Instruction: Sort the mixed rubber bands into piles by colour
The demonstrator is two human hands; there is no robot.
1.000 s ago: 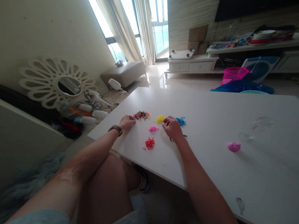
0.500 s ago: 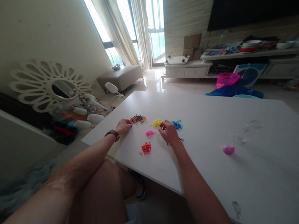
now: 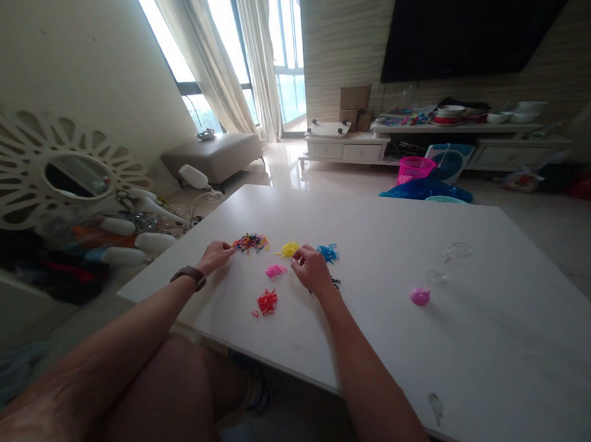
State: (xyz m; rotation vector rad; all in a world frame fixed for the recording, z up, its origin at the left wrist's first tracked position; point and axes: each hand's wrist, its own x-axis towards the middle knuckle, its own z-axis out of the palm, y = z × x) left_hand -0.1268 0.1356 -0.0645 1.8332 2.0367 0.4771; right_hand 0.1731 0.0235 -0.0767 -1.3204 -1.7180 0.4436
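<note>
Just beyond the left hand's (image 3: pixel 217 256) fingertips, on the pale counter (image 3: pixel 376 236), lies a mixed heap of small coloured bands (image 3: pixel 251 242). Closer to the right hand (image 3: pixel 310 268) are heaps of single colours: a yellow heap (image 3: pixel 290 249) just past its fingertips, a blue heap (image 3: pixel 327 253) on its far right side, and black pieces (image 3: pixel 336 282) partly hidden by that hand and wrist. Between the hands, nearer the body, sit a pink heap (image 3: pixel 275 271) and, closer in, a red heap (image 3: pixel 267 302) with a lone red piece (image 3: pixel 254 314) beside it.

The colours look only partly separated — five groups lie apart, while the mixed heap holds a good number of bands in several colours.

The left arm stretches forward, a dark band (image 3: pixel 189 275) around its wrist, and its fingers are drawn together at the mixed heap's near left edge; whether they pinch a band I cannot tell. The right forearm reaches in over the counter's near edge, the hand bent leftward with fingers curled and the thumb close to them — too small to tell if anything is held. Well to the right of both hands is a pinkish-purple object (image 3: pixel 420 297).
</note>
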